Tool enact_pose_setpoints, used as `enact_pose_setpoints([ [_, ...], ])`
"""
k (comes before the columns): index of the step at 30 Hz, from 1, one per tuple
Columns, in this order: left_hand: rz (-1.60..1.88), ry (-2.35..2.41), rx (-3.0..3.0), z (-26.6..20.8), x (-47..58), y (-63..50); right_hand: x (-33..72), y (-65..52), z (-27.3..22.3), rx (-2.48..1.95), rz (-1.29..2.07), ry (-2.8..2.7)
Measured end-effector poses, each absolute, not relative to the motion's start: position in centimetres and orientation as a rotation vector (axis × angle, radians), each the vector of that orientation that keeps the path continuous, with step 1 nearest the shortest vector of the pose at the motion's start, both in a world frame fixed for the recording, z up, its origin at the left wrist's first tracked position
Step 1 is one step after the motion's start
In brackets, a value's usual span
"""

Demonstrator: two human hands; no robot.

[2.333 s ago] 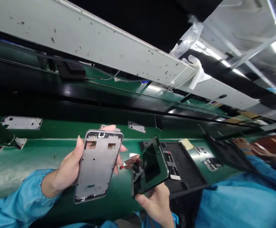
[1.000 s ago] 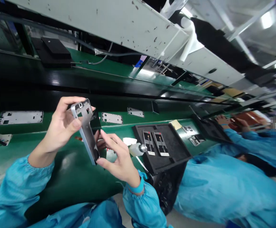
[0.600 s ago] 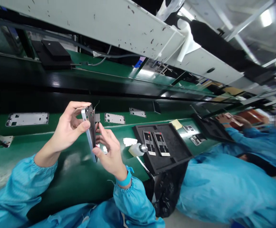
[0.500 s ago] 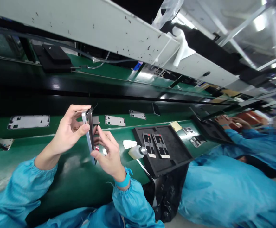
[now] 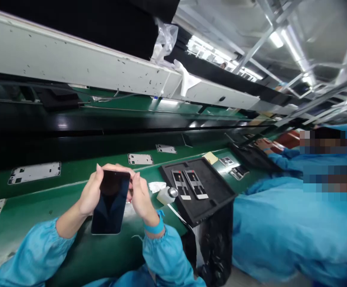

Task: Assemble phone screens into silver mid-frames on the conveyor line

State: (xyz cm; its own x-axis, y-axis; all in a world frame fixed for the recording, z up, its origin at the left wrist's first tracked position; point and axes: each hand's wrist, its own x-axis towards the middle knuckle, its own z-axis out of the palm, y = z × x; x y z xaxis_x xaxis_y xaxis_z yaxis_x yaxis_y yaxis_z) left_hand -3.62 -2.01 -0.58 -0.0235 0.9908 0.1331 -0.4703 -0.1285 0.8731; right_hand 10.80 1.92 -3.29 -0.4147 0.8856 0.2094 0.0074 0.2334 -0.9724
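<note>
**Both hands hold a phone over the green surface**

The green surface [image 5: 42, 211] runs under everything. A black tray [image 5: 218, 187] lies to the right of the phone, and a small white bottle [image 5: 165, 195] sits between the two. The phone [image 5: 110, 202] is held screen up above the surface. The left hand [image 5: 91, 195] and right hand [image 5: 140, 199] grip its upper edges, fingers closed around its sides.

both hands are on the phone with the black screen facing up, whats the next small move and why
Probably press along the edges: the left hand and right hand grip the top of the phone, whose lower end hangs free above the green belt.
</note>
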Motion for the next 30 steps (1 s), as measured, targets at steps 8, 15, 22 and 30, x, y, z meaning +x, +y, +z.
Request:
enact_pose_setpoints([
  [8,1.413,0.842,1.049,0.8,-2.6,-6.0,13.2,-0.8,-0.3,-0.759,1.512,-1.673],
  [15,1.557,1.073,1.357,0.1,-2.0,-6.5,12.8,-1.0,1.2,-0.733,1.342,-1.707],
  [22,1.583,1.12,1.349,-0.9,-2.0,-3.4,11.7,2.3,-1.9,-0.826,1.532,-1.616],
  [30,1.752,0.967,0.753,0.0,-4.0,-1.6,12.2,1.1,-6.3,-0.639,1.761,-1.754],
])
